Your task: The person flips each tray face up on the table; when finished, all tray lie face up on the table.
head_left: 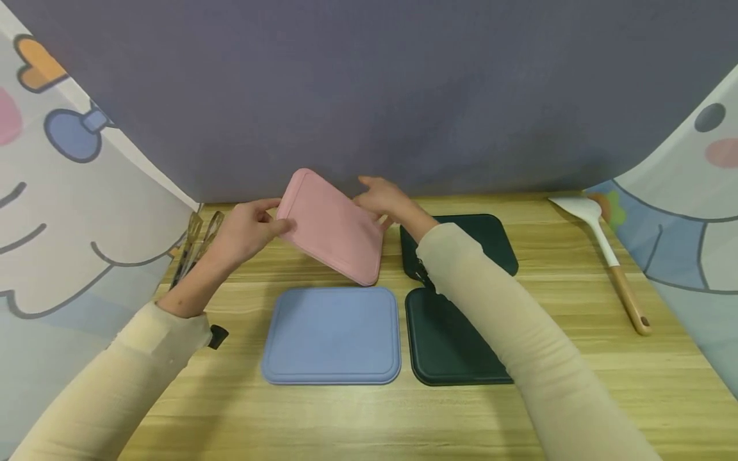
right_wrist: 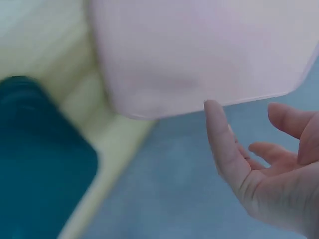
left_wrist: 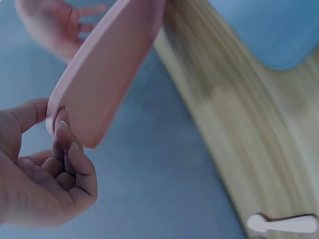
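Observation:
My left hand [head_left: 248, 228] pinches one corner of a pink rectangular board [head_left: 334, 230] with rounded corners. The board is tilted up off the table at the back, its lower corner near the back edge of a blue board [head_left: 331, 336]. Between thumb and fingers, the pinched rim [left_wrist: 56, 102] shows in the left wrist view. My right hand [head_left: 383, 200] is at the board's far right edge, fingers spread. In the right wrist view the index fingertip [right_wrist: 213, 107] meets or nearly meets the edge, the thumb apart from it. Part of the right hand is hidden behind the board in the head view.
Two dark green boards, one at the back [head_left: 490, 240] and one in front [head_left: 455, 339], lie under and beside my right forearm. A white spatula [head_left: 605, 246] with a wooden handle lies at the right. Metal utensils [head_left: 198, 240] stand out behind my left wrist. A grey wall borders the table's back.

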`<state>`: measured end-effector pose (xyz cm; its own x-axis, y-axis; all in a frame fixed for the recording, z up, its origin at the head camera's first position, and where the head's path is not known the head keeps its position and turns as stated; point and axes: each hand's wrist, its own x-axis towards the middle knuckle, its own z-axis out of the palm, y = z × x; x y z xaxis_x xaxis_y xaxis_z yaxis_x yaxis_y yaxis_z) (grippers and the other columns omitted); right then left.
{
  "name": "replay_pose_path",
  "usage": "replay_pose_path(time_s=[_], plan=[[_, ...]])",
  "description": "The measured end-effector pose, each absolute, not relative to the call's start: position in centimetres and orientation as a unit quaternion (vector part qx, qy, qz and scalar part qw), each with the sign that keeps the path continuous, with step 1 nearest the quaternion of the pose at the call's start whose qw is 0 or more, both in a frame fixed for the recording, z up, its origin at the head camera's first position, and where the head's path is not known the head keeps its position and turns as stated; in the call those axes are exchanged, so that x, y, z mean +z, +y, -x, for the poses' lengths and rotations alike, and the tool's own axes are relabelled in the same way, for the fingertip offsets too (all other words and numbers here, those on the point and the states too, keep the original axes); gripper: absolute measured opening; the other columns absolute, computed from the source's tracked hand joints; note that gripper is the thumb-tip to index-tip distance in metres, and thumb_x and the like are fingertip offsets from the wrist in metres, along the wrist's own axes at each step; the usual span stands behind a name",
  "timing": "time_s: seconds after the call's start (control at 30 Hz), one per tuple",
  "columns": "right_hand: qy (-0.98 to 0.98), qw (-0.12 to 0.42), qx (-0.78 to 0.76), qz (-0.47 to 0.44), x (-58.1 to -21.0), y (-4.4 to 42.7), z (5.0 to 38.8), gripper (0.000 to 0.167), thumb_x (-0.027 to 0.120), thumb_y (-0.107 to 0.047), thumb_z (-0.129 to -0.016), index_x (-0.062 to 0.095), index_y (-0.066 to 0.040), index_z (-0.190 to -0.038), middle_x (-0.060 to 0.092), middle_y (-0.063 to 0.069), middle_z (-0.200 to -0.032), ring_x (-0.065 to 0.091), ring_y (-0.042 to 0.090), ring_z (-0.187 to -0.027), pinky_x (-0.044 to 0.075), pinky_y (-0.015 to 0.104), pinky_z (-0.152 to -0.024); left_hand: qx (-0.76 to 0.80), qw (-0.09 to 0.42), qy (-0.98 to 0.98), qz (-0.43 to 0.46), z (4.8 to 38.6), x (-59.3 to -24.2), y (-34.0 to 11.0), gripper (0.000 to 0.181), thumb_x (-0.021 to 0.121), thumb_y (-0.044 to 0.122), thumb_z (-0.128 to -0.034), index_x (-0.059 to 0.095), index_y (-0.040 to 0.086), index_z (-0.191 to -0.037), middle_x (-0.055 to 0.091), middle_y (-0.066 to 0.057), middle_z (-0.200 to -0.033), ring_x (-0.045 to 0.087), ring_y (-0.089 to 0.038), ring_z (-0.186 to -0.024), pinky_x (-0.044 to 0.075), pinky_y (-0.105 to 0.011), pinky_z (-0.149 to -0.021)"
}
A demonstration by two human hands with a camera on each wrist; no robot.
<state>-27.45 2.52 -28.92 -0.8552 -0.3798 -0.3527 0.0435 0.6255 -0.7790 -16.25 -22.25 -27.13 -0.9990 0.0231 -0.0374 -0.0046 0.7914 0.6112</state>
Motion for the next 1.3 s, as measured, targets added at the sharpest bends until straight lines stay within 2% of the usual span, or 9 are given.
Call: replay_pose_path(time_s=[0.07, 0.2, 0.33, 0.63, 0.73, 0.87, 1.0, 1.17, 1.3], plan=[[0.862, 0.248, -0.429, 0.109, -27.3, 2.1, 27.5, 0.072, 0.055, -0.027, -0.102, 0.016, -0.029, -0.162, 0.053, 0.009, -0.145, 0.066, 0.023, -0.080, 0.060, 0.047, -0.077, 0.297, 0.000, 0.955, -0.017, 16.3, -26.6, -21.6, 0.061, 0.062, 0.040, -0.0976, 0.050, 0.008, -0.148, 0.061, -0.007, -0.076, 0.037, -0.015, -0.052, 0.033, -0.033, -0.049], [0.874, 0.232, -0.409, 0.124, -24.9, 1.5, 27.5, 0.070, 0.055, -0.031, -0.103, 0.016, -0.032, -0.162, 0.031, 0.006, -0.164, 0.066, 0.032, -0.113, 0.060, 0.044, -0.076, 0.256, -0.039, 0.965, -0.035, 16.6, -25.7, -20.4, 0.054, 0.063, 0.036, -0.0979, 0.056, 0.005, -0.142, 0.070, -0.012, -0.085, 0.045, -0.017, -0.052, 0.035, -0.033, -0.051], [0.882, 0.224, -0.398, 0.121, -23.5, 1.2, 27.4, 0.069, 0.053, -0.032, -0.103, 0.017, -0.036, -0.161, 0.025, 0.002, -0.167, 0.064, 0.027, -0.104, 0.060, 0.042, -0.076, 0.223, -0.071, 0.971, -0.047, 16.7, -25.0, -19.3, 0.050, 0.065, 0.032, -0.0975, 0.059, 0.005, -0.139, 0.071, -0.012, -0.084, 0.048, -0.018, -0.053, 0.036, -0.033, -0.051], [0.886, 0.213, -0.392, 0.124, -21.6, 0.9, 27.1, 0.068, 0.053, -0.039, -0.103, 0.017, -0.039, -0.161, 0.038, -0.001, -0.159, 0.053, 0.015, -0.070, 0.059, 0.039, -0.073, 0.156, -0.103, 0.981, -0.060, 16.7, -23.7, -17.1, 0.045, 0.062, 0.031, -0.0976, 0.061, 0.010, -0.138, 0.066, -0.005, -0.070, 0.047, -0.016, -0.046, 0.033, -0.031, -0.043], [0.896, 0.216, -0.367, 0.124, -20.8, 0.3, 27.0, 0.068, 0.051, -0.046, -0.102, 0.016, -0.040, -0.160, 0.032, -0.005, -0.162, 0.059, 0.018, -0.079, 0.059, 0.041, -0.079, 0.134, -0.116, 0.982, -0.060, 16.7, -23.5, -16.4, 0.043, 0.063, 0.030, -0.0965, 0.063, 0.009, -0.134, 0.065, -0.004, -0.069, 0.051, -0.019, -0.051, 0.037, -0.034, -0.046], [0.915, 0.222, -0.319, 0.112, -19.8, -0.5, 26.9, 0.071, 0.048, -0.055, -0.101, 0.013, -0.040, -0.161, 0.022, -0.008, -0.167, 0.065, 0.026, -0.109, 0.058, 0.042, -0.085, 0.108, -0.139, 0.983, -0.055, 16.6, -23.5, -15.5, 0.041, 0.064, 0.028, -0.0939, 0.065, 0.008, -0.130, 0.066, -0.007, -0.074, 0.060, -0.025, -0.064, 0.046, -0.043, -0.055], [0.926, 0.219, -0.291, 0.096, -19.3, -0.8, 26.7, 0.076, 0.049, -0.055, -0.100, 0.012, -0.035, -0.162, 0.026, -0.004, -0.166, 0.068, 0.025, -0.108, 0.059, 0.040, -0.084, 0.091, -0.161, 0.981, -0.060, 16.6, -23.6, -14.8, 0.039, 0.064, 0.027, -0.0917, 0.067, 0.009, -0.127, 0.066, -0.009, -0.077, 0.063, -0.030, -0.074, 0.050, -0.049, -0.060], [0.928, 0.209, -0.295, 0.085, -18.8, -0.3, 26.7, 0.079, 0.055, -0.046, -0.099, 0.013, -0.026, -0.163, 0.053, 0.005, -0.143, 0.073, 0.024, -0.094, 0.061, 0.036, -0.073, 0.097, -0.171, 0.977, -0.077, 16.7, -23.7, -14.1, 0.039, 0.065, 0.028, -0.0918, 0.067, 0.013, -0.128, 0.065, -0.007, -0.074, 0.061, -0.029, -0.068, 0.049, -0.047, -0.058], [0.924, 0.212, -0.311, 0.070, -18.4, 0.5, 26.9, 0.076, 0.053, -0.031, -0.097, 0.017, -0.019, -0.162, 0.060, 0.006, -0.119, 0.075, 0.023, -0.084, 0.062, 0.035, -0.070, 0.118, -0.159, 0.975, -0.097, 16.7, -24.0, -13.5, 0.045, 0.067, 0.036, -0.0943, 0.064, 0.016, -0.134, 0.072, -0.002, -0.078, 0.063, -0.023, -0.066, 0.047, -0.041, -0.055]])
